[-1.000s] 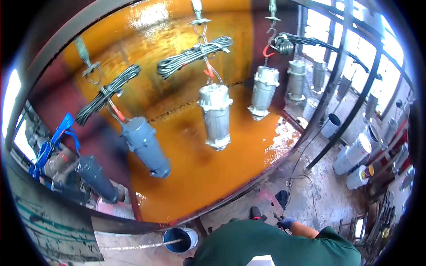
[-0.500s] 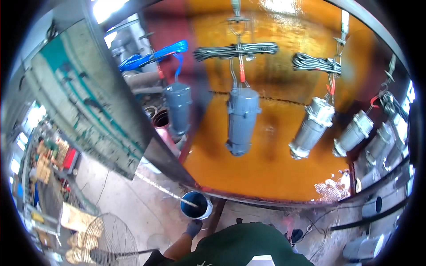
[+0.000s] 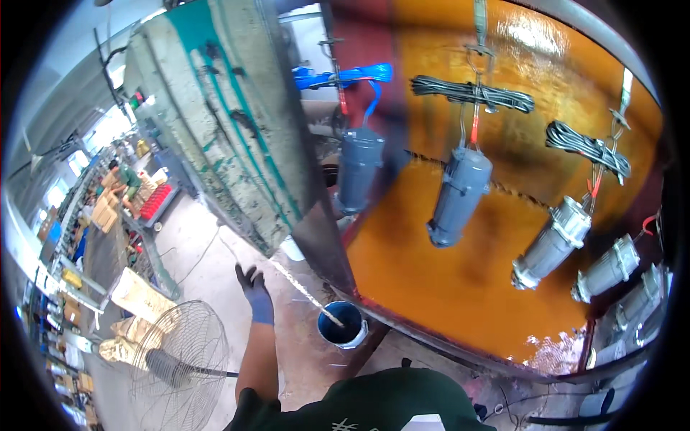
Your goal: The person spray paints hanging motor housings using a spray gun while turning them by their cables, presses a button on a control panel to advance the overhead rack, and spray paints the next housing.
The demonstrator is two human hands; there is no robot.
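Observation:
My left hand [image 3: 254, 293], in a blue-grey glove with dark fingers, reaches out over the floor with its fingers apart and nothing in them. To its right a dark blue bucket [image 3: 361, 332] stands on the floor, apart from the hand. A pale, rough rod [image 3: 298, 284] slants out of the bucket, its upper end close to my fingers but not clearly touched. My right hand is out of the picture. Beyond the bucket, grey cylindrical motor-like units [image 3: 461, 194] hang in a row from hooks, with coiled cables [image 3: 474, 93] tied above them.
Behind the hanging units is a booth with an orange-coated wall and floor [image 3: 438, 302]. A paint-stained panel [image 3: 215, 122] forms its left side. A wire-caged fan [image 3: 180, 359] stands at lower left, near brown sacks [image 3: 140, 294]. Another person [image 3: 126, 179] sits far left by red items.
My left hand has left the bucket's near side and stretched forward and left, its fingers now spread. The view has swung left, so the hanging units appear farther right.

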